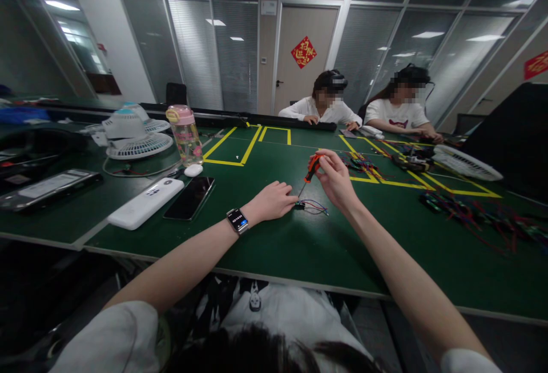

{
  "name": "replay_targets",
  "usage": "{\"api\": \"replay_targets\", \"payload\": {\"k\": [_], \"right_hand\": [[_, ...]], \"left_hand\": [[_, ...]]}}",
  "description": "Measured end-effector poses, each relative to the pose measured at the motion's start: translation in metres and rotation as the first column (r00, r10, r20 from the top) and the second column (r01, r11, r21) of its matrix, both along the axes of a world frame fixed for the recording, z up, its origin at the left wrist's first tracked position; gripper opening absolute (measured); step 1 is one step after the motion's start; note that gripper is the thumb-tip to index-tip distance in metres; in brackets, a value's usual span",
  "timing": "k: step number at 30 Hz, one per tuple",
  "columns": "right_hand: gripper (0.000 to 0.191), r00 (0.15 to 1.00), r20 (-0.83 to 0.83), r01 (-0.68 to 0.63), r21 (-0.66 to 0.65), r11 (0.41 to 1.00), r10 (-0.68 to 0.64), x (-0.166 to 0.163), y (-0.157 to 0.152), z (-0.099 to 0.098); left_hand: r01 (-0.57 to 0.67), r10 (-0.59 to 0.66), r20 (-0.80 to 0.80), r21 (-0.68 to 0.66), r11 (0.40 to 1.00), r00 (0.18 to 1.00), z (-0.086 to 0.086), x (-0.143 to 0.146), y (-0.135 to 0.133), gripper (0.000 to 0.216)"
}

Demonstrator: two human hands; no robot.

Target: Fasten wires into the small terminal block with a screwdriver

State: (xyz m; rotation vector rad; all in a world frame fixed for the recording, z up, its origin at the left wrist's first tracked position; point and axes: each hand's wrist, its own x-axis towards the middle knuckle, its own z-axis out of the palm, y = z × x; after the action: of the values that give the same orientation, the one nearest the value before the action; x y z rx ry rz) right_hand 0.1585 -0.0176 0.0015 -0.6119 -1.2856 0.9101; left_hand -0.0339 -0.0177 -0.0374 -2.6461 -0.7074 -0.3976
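In the head view, the right hand [337,177] grips a screwdriver [314,167], tip down at a board [300,205] on the table [274,259]; whether the left hand [273,201], at its edge, pinches it I can't tell. Wires [327,212] trail off it; the screwdriver's part looks unfinished. Open table runs to the near edge, with a black phone [189,199] left and wire bundles [482,216] right
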Motion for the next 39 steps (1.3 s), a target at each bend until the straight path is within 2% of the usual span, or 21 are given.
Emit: {"api": "replay_targets", "payload": {"k": [5, 12, 19, 25, 33, 39], "right_hand": [[0.022, 0.991, -0.096, -0.092, -0.026, 0.995, 0.089, -0.0036, -0.0005, -0.0016], [0.022, 0.998, -0.040, 0.049, 0.014, 0.999, -0.048, -0.0030, 0.0038, -0.0036], [0.025, 0.994, -0.062, -0.086, -0.004, 0.996, 0.085, -0.0076, -0.0029, 0.0005], [0.022, 0.999, 0.000, 0.041, 0.024, 0.999, -0.041, -0.0069, -0.0006, -0.0021], [0.024, 0.997, -0.046, -0.062, -0.009, 0.998, 0.062, -0.0030, -0.0015, 0.0019], [0.023, 0.998, -0.035, 0.058, 0.013, 0.998, -0.058, -0.0006, 0.0020, -0.0004]], "left_hand": [[-0.007, 0.007, -0.003, -0.006, 1.000, 1.000, -0.0010, 0.0004, 0.0013, 0.020], [-0.003, 0.005, 0.038, -0.050, 0.999, 0.999, -0.0004, -0.0008, 0.0019, 0.021], [0.003, 0.007, 0.083, -0.115, 0.993, 0.997, -0.0013, -0.0008, 0.0018, 0.021], [0.008, 0.001, 0.078, -0.121, 0.993, 0.997, -0.0037, 0.0004, 0.0035, 0.020], [0.017, -0.002, 0.103, -0.138, 0.990, 0.995, -0.0061, 0.0008, 0.0038, 0.019], [0.002, 0.012, 0.102, -0.136, 0.991, 0.995, -0.0054, 0.0004, 0.0036, 0.020]]}}
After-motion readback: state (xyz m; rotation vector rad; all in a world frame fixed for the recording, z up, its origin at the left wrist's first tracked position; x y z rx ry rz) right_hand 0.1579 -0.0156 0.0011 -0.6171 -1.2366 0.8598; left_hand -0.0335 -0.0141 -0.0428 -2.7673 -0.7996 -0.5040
